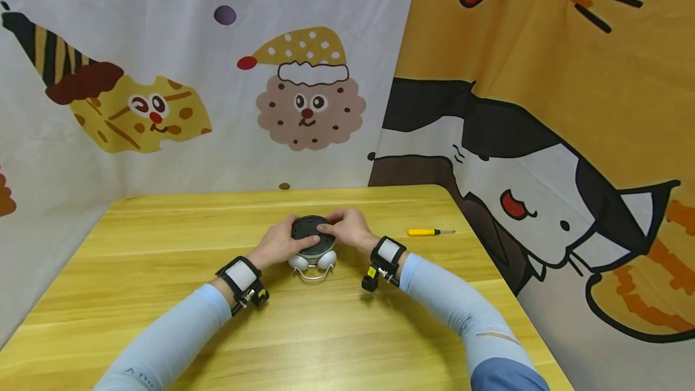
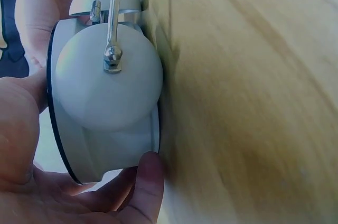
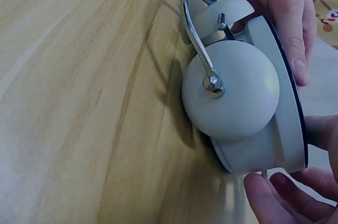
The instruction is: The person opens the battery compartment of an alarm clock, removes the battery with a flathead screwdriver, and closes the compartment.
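A white twin-bell alarm clock (image 1: 313,236) lies with its dark back up near the far middle of the table, its bells and wire handle toward me. My left hand (image 1: 279,242) grips it from the left, thumb across the back; in the left wrist view those fingers curl under the white casing (image 2: 113,152). From the right, my right hand (image 1: 352,228) holds the other side, its thumb on the back as well. The right wrist view shows one bell (image 3: 232,89) and the bent metal handle (image 3: 194,28) close above the wood.
A screwdriver (image 1: 422,232) with a yellow handle lies to the right of my right hand. The wooden table (image 1: 304,336) ends at a printed curtain (image 1: 233,162) behind and along the right side.
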### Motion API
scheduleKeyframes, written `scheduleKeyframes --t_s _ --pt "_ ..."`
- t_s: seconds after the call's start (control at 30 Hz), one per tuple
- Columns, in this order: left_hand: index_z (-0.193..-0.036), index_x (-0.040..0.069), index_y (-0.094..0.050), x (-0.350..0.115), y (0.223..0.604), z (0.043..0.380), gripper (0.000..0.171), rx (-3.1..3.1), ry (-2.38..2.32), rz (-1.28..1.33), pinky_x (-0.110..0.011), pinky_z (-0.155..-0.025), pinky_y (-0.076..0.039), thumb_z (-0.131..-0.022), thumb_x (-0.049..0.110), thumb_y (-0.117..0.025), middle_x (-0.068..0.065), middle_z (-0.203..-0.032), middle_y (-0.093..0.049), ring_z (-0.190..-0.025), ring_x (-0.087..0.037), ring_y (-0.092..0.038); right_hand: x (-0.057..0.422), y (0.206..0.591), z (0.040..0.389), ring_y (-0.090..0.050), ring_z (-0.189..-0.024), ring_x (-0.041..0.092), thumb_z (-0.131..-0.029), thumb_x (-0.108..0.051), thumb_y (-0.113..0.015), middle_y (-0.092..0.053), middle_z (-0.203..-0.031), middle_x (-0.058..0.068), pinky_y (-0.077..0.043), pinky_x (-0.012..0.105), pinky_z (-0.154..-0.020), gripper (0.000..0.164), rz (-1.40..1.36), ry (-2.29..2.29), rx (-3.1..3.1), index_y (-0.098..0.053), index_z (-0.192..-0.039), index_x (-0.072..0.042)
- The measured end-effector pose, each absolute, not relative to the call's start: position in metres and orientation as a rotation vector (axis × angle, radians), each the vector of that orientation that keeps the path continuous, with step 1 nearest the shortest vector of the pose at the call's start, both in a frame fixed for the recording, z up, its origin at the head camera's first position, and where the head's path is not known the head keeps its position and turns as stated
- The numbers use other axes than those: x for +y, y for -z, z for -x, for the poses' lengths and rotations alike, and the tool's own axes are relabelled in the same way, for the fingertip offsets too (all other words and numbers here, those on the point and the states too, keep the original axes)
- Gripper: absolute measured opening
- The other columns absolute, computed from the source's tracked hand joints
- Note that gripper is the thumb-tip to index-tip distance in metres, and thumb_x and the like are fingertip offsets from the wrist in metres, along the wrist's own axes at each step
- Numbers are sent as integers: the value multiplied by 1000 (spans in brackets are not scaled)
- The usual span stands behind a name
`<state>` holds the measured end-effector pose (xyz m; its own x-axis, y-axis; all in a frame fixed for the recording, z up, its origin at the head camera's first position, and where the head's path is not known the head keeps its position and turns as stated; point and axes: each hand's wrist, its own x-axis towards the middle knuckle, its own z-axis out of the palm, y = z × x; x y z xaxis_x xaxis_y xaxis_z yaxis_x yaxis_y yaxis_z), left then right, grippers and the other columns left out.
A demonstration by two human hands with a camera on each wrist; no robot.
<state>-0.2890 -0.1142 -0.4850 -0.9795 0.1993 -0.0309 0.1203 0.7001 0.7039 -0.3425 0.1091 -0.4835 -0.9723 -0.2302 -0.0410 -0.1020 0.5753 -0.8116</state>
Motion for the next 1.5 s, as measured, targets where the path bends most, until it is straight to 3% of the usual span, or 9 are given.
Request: scheduleKeyframes --t_s 0.3,0.67,0.83,1.03,1.5 --pt "-153 -4 -57 -115 490 292 91 2846 -1155 -288 -56 -103 -61 -100 68 -76 -31 -142 -72 -125 -44 -73 104 471 343 -82 -102 22 -96 -30 -90 -85 -124 9 -65 32 -86 35 506 1136 2840 -84 -125 -11" --pt "-151 -4 -58 -115 485 286 81 2839 -1157 -259 -57 -103 -61 -102 57 -79 -31 -141 -73 -123 -42 -74 99 466 341 -82 -93 16 -99 -27 -87 -87 -123 4 -63 28 -80 20 731 953 2925 -89 -117 -19" --pt "-149 -5 -59 -116 489 289 86 2858 -1164 -289 -53 -98 -62 -100 64 -78 -32 -138 -73 -119 -41 -74 97 464 341 -81 -105 20 -100 -28 -86 -87 -123 2 -62 31 -84 20 764 879 2950 -89 -118 -20" --pt "-150 -3 -59 -113 487 288 80 2833 -1167 -236 -55 -102 -61 -101 57 -81 -29 -141 -73 -122 -40 -74 95 459 341 -79 -120 28 -100 -28 -85 -87 -124 2 -61 37 -91 23 766 820 2949 -89 -121 -20" --pt "-152 -3 -59 -112 483 287 81 2819 -1164 -209 -54 -103 -61 -101 56 -81 -27 -142 -73 -122 -38 -74 89 451 344 -79 -121 24 -100 -30 -83 -85 -132 1 -65 36 -92 32 749 728 2909 -86 -131 -22"
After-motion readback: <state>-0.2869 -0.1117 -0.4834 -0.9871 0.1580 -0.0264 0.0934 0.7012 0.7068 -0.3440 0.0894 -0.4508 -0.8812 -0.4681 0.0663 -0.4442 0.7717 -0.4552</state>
